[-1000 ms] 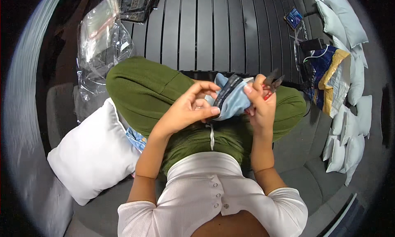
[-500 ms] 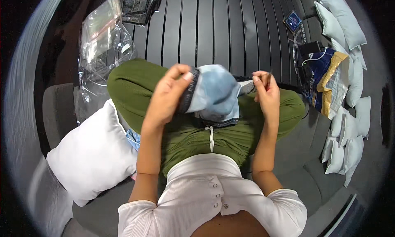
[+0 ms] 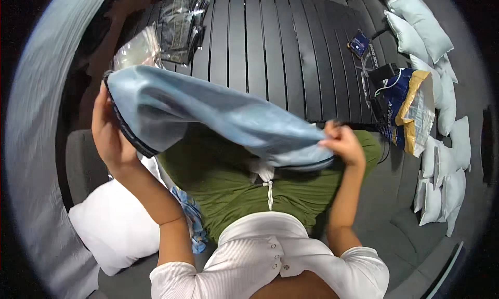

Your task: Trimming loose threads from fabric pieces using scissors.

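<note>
A light-blue garment (image 3: pixel 223 109) with dark banded edges is stretched between my hands, above my lap. Its kind does not show clearly; it looks like a wide cloth tube. At the left, my left hand (image 3: pixel 112 135) grips the dark-banded opening, its fingers partly behind the cloth. My right hand (image 3: pixel 344 143) has its fingers closed at the garment's other end, near a second dark edge. Something small and dark shows at the top of those right fingers, too blurred to name. Below the cloth a bit of white material (image 3: pixel 260 170) lies on my lap.
Clear plastic packets (image 3: pixel 179 29) lie on the black slatted table (image 3: pixel 254 49). At the right are a small dark-blue packet (image 3: pixel 358 43), a black box with a cable (image 3: pixel 382 73) and a blue-and-gold bag (image 3: pixel 410 112). White cushion (image 3: pixel 117 221) and patterned blue cloth (image 3: pixel 195 216) sit left.
The garment, bunched up before, is now spread out wide. My left hand has moved far left with its banded edge; my right hand has come down slightly and now grips the other end.
</note>
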`<action>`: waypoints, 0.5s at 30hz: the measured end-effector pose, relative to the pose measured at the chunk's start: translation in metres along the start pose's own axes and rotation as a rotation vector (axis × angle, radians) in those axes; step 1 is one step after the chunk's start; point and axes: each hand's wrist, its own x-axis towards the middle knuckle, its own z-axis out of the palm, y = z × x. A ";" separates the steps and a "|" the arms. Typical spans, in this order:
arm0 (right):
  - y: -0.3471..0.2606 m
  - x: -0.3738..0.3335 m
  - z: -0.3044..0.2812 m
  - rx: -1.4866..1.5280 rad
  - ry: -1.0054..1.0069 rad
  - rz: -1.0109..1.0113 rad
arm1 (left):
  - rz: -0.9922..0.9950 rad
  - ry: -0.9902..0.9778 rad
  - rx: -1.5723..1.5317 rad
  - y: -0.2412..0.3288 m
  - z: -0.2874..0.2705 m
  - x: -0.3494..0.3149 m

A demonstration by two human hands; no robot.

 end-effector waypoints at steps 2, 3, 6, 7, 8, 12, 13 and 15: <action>-0.031 0.010 -0.025 0.208 0.125 -0.048 | -0.054 0.060 0.075 0.016 -0.023 0.029; -0.039 0.020 -0.046 0.146 0.119 -0.129 | -0.115 0.067 0.117 0.013 -0.044 0.053; -0.063 0.076 -0.081 -0.181 0.181 0.040 | -0.045 0.417 0.532 -0.034 -0.057 0.114; -0.047 0.101 -0.094 -0.202 0.226 -0.013 | -0.092 0.445 0.578 -0.051 -0.072 0.130; -0.020 0.117 -0.116 -0.421 0.332 0.007 | -0.174 0.454 0.584 -0.077 -0.072 0.142; 0.019 0.136 -0.102 -0.578 0.359 0.274 | -0.460 0.266 0.974 -0.108 -0.140 0.153; 0.035 0.121 -0.107 -0.539 0.354 0.357 | -0.559 0.179 0.979 -0.126 -0.119 0.148; 0.030 0.113 -0.100 -0.619 0.296 0.465 | -0.617 0.206 1.135 -0.132 -0.112 0.144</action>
